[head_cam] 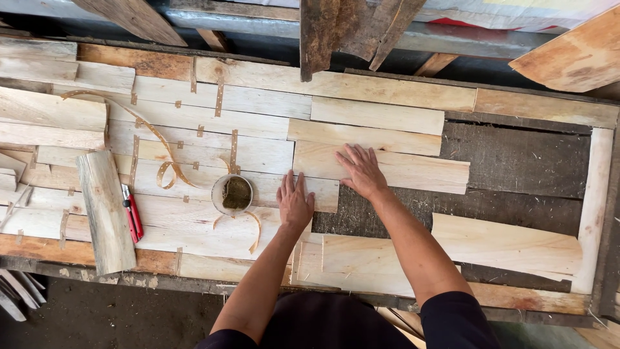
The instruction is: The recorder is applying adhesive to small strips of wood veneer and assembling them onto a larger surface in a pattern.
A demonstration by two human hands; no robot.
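On the workbench (516, 161) before me, both my hands lie flat with fingers spread, gripping nothing — my left hand (294, 203) on the lower veneer strip (194, 184), my right hand (361, 171) just beside it on the pale strip (420, 171) above — with a small round cup (232, 194) and red cutter (133, 220) off to the left.
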